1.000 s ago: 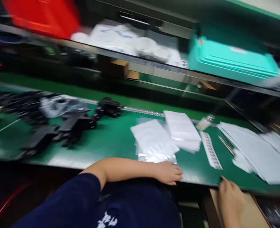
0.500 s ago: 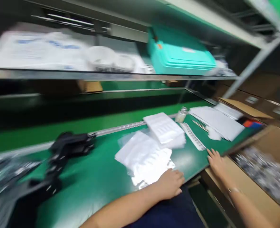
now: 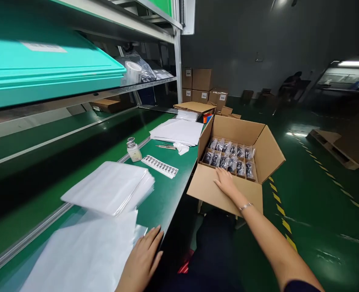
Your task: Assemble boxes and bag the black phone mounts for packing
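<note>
My left hand (image 3: 144, 257) rests at the edge of the green workbench (image 3: 155, 198), fingers stretched out, beside a pile of white plastic bags (image 3: 85, 251). Behind that pile lies a stack of white pouches (image 3: 106, 186). My right hand (image 3: 226, 182) lies with extended fingers on the near flap of an open cardboard box (image 3: 243, 198). Inside the box, cardboard dividers separate several dark items in clear plastic bags (image 3: 223, 162). A strip of printed labels (image 3: 160, 166) and a small glass bottle (image 3: 133, 150) are on the bench.
White sheets (image 3: 178, 132) and tweezers (image 3: 165, 147) lie farther along the bench. Turquoise trays (image 3: 51, 77) and a tape roll (image 3: 133, 72) sit on the shelf above. Closed cartons (image 3: 202, 79) are stacked behind. Yellow-black tape (image 3: 281, 209) marks the floor.
The view has swung to the right, bringing the cardboard box near the middle. My right hand now lies on the box flap; my left remains by the bench edge.
</note>
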Action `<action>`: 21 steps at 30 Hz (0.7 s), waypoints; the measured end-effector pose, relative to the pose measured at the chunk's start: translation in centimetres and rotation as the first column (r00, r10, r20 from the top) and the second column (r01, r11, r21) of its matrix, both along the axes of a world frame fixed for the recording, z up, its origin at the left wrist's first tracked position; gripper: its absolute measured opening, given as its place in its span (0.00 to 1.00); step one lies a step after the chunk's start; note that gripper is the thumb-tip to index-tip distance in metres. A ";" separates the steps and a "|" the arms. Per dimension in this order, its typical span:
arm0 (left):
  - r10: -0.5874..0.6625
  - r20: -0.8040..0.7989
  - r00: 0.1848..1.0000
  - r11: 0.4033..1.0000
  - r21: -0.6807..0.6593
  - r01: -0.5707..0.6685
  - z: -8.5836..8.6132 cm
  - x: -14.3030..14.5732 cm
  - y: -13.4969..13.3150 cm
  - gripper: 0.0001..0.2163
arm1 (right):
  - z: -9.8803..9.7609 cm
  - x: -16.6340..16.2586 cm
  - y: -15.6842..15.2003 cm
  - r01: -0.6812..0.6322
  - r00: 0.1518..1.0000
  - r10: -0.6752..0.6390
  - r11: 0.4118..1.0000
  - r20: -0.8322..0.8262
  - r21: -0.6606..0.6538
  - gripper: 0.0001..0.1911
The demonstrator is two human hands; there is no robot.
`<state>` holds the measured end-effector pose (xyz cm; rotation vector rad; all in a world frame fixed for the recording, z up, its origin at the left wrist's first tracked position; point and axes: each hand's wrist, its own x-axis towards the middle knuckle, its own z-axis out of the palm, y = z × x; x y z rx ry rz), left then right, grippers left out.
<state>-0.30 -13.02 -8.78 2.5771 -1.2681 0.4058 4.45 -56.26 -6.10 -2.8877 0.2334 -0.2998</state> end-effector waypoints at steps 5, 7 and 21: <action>-0.075 0.032 0.997 0.996 0.042 0.074 1.7 5.5 -6.4 0.20 | -3.7 -3.8 -7.2 -0.078 0.982 0.104 0.984 0.159 -0.162 0.29; -0.083 0.007 0.996 0.994 0.078 0.082 2.1 8.3 -9.0 0.22 | -5.1 -3.8 -7.4 -0.059 0.960 0.122 0.967 0.252 -0.246 0.28; -0.169 -0.152 0.974 0.945 0.254 0.204 2.7 11.0 -9.8 0.29 | -4.4 -4.2 -5.0 0.003 0.955 0.035 0.992 0.296 -0.129 0.23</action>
